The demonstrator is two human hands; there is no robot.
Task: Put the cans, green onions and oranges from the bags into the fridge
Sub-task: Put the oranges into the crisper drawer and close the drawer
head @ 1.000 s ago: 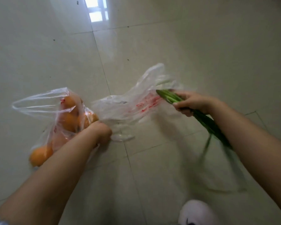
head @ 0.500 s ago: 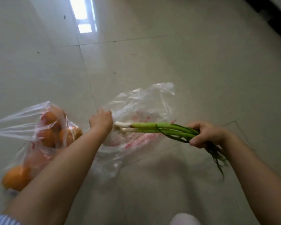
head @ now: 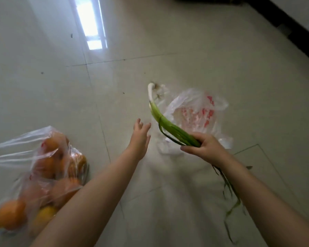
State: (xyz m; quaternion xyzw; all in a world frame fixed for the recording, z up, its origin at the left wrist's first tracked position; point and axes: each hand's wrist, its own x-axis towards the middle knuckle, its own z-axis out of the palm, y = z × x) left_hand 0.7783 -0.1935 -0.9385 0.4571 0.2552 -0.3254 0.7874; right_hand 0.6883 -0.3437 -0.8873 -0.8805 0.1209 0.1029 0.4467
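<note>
My right hand (head: 204, 148) grips a bunch of green onions (head: 165, 123) around the middle, white root ends pointing up and away, green tips trailing down past my wrist. My left hand (head: 140, 135) is stretched forward with fingers spread and holds nothing. An empty clear plastic bag with red print (head: 196, 114) is behind the onions, above the tiled floor. At the lower left, a clear plastic bag (head: 12, 148) holds several oranges (head: 8, 215). No cans or fridge are in view.
The pale tiled floor (head: 212, 56) spreads in every direction, with a window's reflection at the top centre. A dark baseboard (head: 296, 32) runs along the top right corner.
My left hand has let go of the empty bag, which has dropped away to the right. My right hand has swung the onions so that the roots point up.
</note>
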